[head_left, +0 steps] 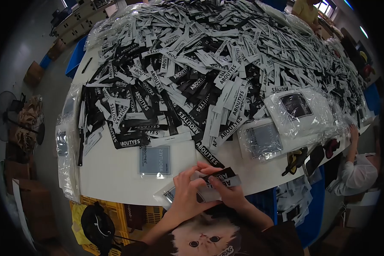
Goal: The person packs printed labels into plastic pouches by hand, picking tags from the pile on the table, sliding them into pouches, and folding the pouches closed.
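Observation:
Close to my body at the table's front edge, my two hands work together. My right hand [229,193] is closed on a small bundle of flat packets [228,177], black and white, printed with ABOUTYES. My left hand [185,185] has its fingers bent round a clear plastic bag [165,194], part of which sticks out on the left. The bag's opening and the ends of the packets are partly hidden by my fingers. Just beyond lies a grey printed bag [154,160] flat on the white table [111,170]. A black packet [208,154] lies above my hands.
A large heap of black and white packets [192,47] covers the table. Stacks of clear bags [303,113] lie at right, with others [68,145] along the left edge. A blue bin [313,205] holds filled bags below right. Another person [358,170] sits at right.

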Available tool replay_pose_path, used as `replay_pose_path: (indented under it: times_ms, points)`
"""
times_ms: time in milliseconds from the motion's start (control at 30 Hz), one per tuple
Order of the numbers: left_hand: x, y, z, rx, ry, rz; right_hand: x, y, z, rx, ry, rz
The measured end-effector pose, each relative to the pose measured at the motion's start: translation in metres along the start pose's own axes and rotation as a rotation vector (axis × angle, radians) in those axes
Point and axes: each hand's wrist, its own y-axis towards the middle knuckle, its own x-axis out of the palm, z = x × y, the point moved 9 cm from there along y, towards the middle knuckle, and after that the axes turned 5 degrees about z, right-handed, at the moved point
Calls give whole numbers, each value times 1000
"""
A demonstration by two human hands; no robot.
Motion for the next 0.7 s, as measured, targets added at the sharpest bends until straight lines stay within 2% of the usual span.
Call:
replay_pose_path:
  times_ms: [67,133,167,233,267,300,367,433,500,567,633,700]
  points:
    - [-11,5,2,-25,-14,26,-7,-1,1,7,-69,70]
    - [-22,-2,-32,-398,-162,-27,-7,-2,-4,-13,-16,-17]
    - [-17,-8,-43,-381,-37,-171,-5,-4,-4,-12,-17,-17]
    - [-22,-12,-47,-411,-96,-215,-23,-11,-21,-199,-25,232]
    - [-19,-11,-48,-436,-153,-258,-45,-17,-23,-273,-225,380]
    - [-20,-8,-47,-436,-156,-252,-56,-18,-28,-273,-230,375]
    - [-16,-4,-39,-373,-121,-283,-20,-16,-33,-362,-1034,-51]
    - [-15,-2,-37,-382,-143,-286,-10,-8,-27,-282,-948,-69]
    - [-15,-1,-39,-392,-171,-284,-38,-8,-47,-355,-338,446]
    - [-15,-3,-38,-375,-160,-298,-36,-3,-61,-425,-444,369]
    - [-20,-2,-40,-386,-159,-256,-1,-2,-51,-545,-1006,-168]
    - [-28,0,-41,-392,-153,-218,3,-7,-45,-526,-1037,-202]
